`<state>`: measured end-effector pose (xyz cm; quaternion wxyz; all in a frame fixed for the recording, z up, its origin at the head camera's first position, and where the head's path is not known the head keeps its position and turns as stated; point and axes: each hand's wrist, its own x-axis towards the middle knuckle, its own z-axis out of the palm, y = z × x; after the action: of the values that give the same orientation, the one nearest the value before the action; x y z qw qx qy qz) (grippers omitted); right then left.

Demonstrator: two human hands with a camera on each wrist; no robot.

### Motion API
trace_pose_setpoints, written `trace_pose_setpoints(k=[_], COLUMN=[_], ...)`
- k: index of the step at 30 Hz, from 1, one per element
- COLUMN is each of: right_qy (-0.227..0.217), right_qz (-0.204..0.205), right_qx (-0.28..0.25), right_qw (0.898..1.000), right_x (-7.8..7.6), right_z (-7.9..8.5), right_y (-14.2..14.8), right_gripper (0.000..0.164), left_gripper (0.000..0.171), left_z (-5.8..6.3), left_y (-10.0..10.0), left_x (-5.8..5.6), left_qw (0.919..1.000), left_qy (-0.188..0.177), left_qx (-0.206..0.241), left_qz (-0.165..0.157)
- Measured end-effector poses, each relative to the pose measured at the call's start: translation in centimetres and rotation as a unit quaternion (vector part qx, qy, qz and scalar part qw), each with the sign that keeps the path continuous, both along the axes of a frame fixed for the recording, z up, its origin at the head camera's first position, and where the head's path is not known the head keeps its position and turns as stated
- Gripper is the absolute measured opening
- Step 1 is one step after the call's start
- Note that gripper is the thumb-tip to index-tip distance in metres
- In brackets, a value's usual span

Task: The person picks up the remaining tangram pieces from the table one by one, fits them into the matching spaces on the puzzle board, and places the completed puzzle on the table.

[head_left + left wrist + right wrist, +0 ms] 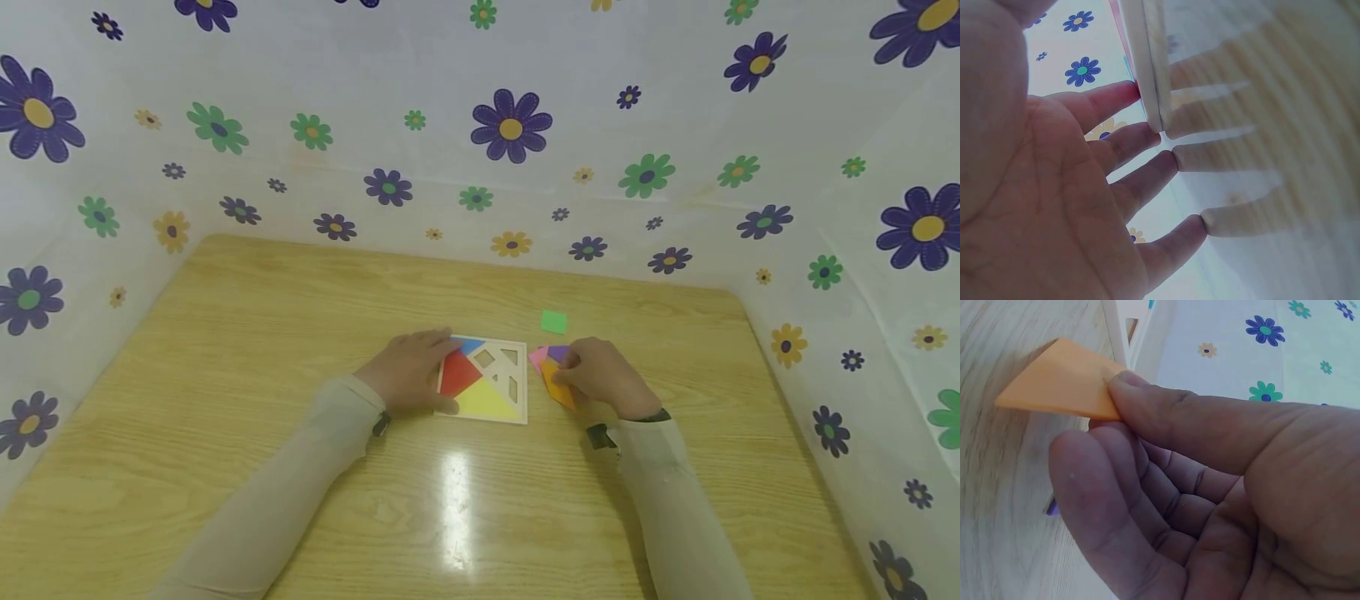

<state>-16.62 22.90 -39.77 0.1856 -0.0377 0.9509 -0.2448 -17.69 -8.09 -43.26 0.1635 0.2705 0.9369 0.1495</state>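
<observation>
1. The right hand (606, 377) pinches the orange piece (557, 383) between thumb and curled fingers; the piece juts out at the hand's 9 o'clock, tilted above the desk (360, 500).
2. At the orange piece's 11 o'clock lies the pink piece (537, 357); the purple piece (558, 352) is at its 12, just beside the pink.
3. The green square (554, 322) lies apart, towards the right hand's 10 to 11 o'clock.
4. Farther out at 9 o'clock is the puzzle board (523, 392), holding the red piece (459, 372) at its 9, yellow piece (487, 402) at 6 and blue piece (471, 346) towards 11.
5. The left hand (408, 371), fingers spread, touches the board's 9 o'clock edge.
6. Flowered cloth (420, 83) stands beyond the desk at 12.
</observation>
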Motion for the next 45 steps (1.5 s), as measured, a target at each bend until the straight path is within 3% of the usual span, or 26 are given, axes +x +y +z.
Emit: trace_pose_setpoints(k=[7,20,27,45], right_qy=[-0.018,0.021,0.014,0.002], right_qz=[-0.013,0.008,-0.005,-0.009], right_qx=[-0.009,-0.044,-0.088,-0.112], right_qw=[1.000,0.999,0.996,0.994], right_x=[0.1,0.2,0.1,-0.2], right_z=[0.0,0.5,0.4,-0.2], right_y=[-0.4,-0.6,-0.9,-2.3], right_gripper=[0.016,0.025,0.019,0.016], left_gripper=[0.099,0.099,0.098,0.098], left_z=[-0.5,-0.1,0.0,0.2], left_y=[-0.1,-0.1,-0.1,0.0], left_x=[-0.3,-0.1,0.0,0.2], left_qw=[1.0000,1.0000,1.0000,1.0000], left_qy=[0.001,0.003,0.005,0.000], left_qx=[-0.003,-0.006,-0.001,0.003], left_qz=[-0.003,-0.004,-0.003,0.002])
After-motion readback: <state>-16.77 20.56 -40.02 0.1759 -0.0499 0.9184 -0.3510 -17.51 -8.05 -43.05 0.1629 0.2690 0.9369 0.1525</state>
